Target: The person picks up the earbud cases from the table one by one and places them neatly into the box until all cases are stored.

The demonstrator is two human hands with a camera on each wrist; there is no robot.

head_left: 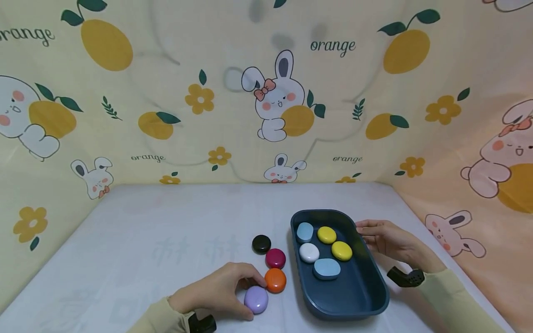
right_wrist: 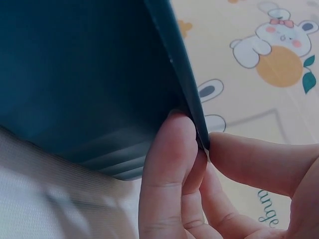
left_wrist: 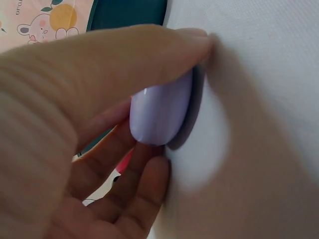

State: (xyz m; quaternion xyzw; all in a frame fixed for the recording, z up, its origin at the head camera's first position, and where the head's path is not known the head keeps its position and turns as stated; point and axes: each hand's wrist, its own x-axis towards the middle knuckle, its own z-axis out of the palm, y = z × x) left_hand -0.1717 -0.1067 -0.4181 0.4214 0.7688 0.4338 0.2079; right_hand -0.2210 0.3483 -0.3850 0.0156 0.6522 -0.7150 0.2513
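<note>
Near the front of the table my left hand (head_left: 215, 289) pinches a glossy lilac disc (head_left: 256, 299) between thumb and fingers. In the left wrist view the thumb crosses over the lilac disc (left_wrist: 162, 112), and a shadow lies on the cloth beside it. An orange disc (head_left: 275, 280) sits just past my left fingertips. My right hand (head_left: 395, 245) grips the right rim of a dark blue oblong tray (head_left: 354, 293). Up close in the right wrist view, thumb and fingers clasp the tray's edge (right_wrist: 187, 79). Inside the tray lie two yellow discs, a white disc and two light-blue oblong pieces.
A crimson disc (head_left: 275, 258) and a black disc (head_left: 261, 244) lie left of the tray, lined up beyond the orange one. White cloth (head_left: 166, 240) covers the table. A curtain printed with rabbits and oranges (head_left: 200, 46) stands behind and at both sides.
</note>
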